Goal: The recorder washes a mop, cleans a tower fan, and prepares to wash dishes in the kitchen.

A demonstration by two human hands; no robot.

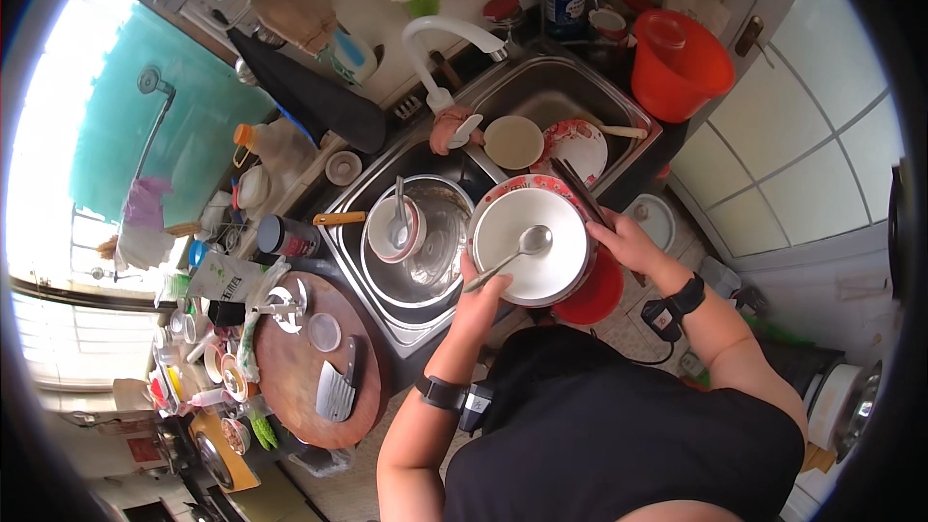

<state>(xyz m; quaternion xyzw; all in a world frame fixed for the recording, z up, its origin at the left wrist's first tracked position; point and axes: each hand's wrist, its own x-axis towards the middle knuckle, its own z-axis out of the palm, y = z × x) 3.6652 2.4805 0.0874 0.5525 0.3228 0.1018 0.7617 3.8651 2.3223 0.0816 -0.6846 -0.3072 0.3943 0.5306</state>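
In front of my body, over the sink's near edge, I hold a white bowl (503,232) stacked on a red-patterned dish (517,182). My left hand (480,292) is closed on the bowl's lower left rim, thumb by the handle of a metal spoon (534,240) lying inside the bowl. At the right side, my right hand (626,244) is closed around dark chopsticks (578,188) and rests against the stack. Its fingers under the dishes are hidden. Left of the stack, a metal basin (443,246) sits in the sink with small bowls (382,237) and another spoon (399,213) in it.
The far sink basin (541,87) holds a pale bowl (513,142) and a red-rimmed plate (580,148) under a white faucet (454,29). A red bucket (681,63) stands right. A round chopping board (290,391) at left bears a cleaver (335,391).
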